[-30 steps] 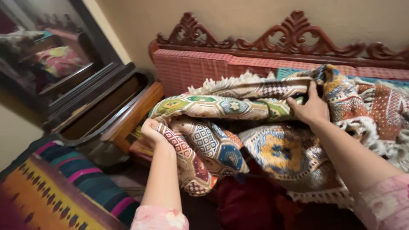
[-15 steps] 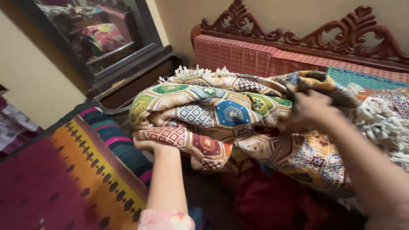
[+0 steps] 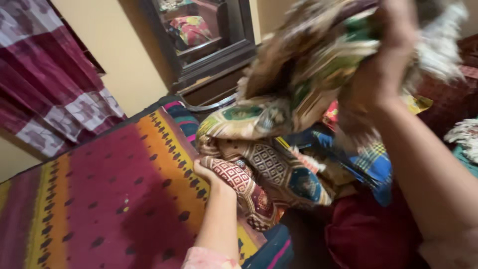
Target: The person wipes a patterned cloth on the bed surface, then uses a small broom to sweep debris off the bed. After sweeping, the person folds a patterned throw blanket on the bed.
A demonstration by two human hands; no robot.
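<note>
A thick patterned woven throw [image 3: 269, 164] with white fringe is bunched between both my hands. My left hand [image 3: 211, 177] grips its lower folded edge just above the maroon and yellow bedspread [image 3: 109, 189]. My right hand [image 3: 383, 65], blurred by motion, clutches an upper fold of the same throw and holds it high near the top of the view. A blue and yellow checked cloth [image 3: 373, 159] shows under the lifted part.
A dark wooden mirror frame [image 3: 209, 45] stands against the cream wall behind. A maroon and white checked curtain [image 3: 45, 74] hangs at the left. A dark red cushion [image 3: 368, 234] lies at the lower right, and a white fringe [image 3: 465, 134] shows at the right edge.
My right hand has swung the throw's upper fold up and leftwards. My left hand moved the lower edge over the bedspread. The view has turned left, away from the carved headboard.
</note>
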